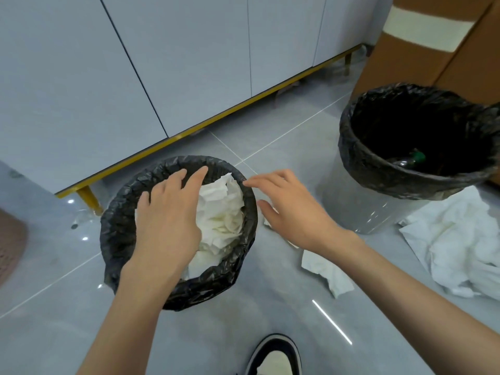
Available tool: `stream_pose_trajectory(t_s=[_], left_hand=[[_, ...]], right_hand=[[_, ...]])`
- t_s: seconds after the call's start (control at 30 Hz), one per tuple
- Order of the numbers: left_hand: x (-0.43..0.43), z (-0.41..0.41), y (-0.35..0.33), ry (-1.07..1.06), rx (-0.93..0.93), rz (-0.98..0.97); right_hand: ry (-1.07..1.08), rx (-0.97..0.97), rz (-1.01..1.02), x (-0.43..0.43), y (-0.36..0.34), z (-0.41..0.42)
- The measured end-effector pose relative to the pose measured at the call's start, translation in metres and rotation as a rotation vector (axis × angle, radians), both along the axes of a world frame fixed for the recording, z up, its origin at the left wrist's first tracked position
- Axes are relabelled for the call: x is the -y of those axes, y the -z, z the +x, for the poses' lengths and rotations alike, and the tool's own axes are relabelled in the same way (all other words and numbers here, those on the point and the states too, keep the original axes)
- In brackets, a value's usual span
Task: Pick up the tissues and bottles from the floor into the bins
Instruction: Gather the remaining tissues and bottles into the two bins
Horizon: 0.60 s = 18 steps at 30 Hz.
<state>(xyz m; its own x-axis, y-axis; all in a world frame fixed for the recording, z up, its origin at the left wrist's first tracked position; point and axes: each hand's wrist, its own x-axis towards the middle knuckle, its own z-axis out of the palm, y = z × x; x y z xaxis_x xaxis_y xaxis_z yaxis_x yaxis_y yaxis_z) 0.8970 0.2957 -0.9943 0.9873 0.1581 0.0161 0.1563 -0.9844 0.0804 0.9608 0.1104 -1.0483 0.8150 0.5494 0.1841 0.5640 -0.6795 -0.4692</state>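
Note:
A small bin lined with a black bag [119,220] stands on the floor, filled with crumpled white tissues [219,212]. My left hand [170,212] hovers flat over its mouth, fingers straight, holding nothing. My right hand [289,209] is spread just right of the bin rim, fingers relaxed, above a tissue [324,269] lying on the floor. A second, taller bin with a black bag [349,147] stands at the right; a clear bottle with a green cap [414,158] lies inside it. A heap of white tissues [457,244] lies on the floor by that bin.
Grey cabinets on gold legs [89,196] run along the back. A brown cardboard box [433,36] stands behind the taller bin. A dark mat edge [10,239] shows at the left. My shoe [273,355] is at the bottom on the grey tiled floor.

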Motion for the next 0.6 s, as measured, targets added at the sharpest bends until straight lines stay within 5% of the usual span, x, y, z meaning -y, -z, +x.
stream_pose_trajectory(t_s=[0.33,0.6], left_hand=[[0.077,0.014,0.004,0.167,0.229,-0.319],[0.136,0.016,0.08,0.351,-0.021,-0.375]], right_hand=[[0.228,-0.167,0.04,0.062,0.024,-0.013],[0.334,-0.405,-0.071,0.117,0.091,-0.04]])
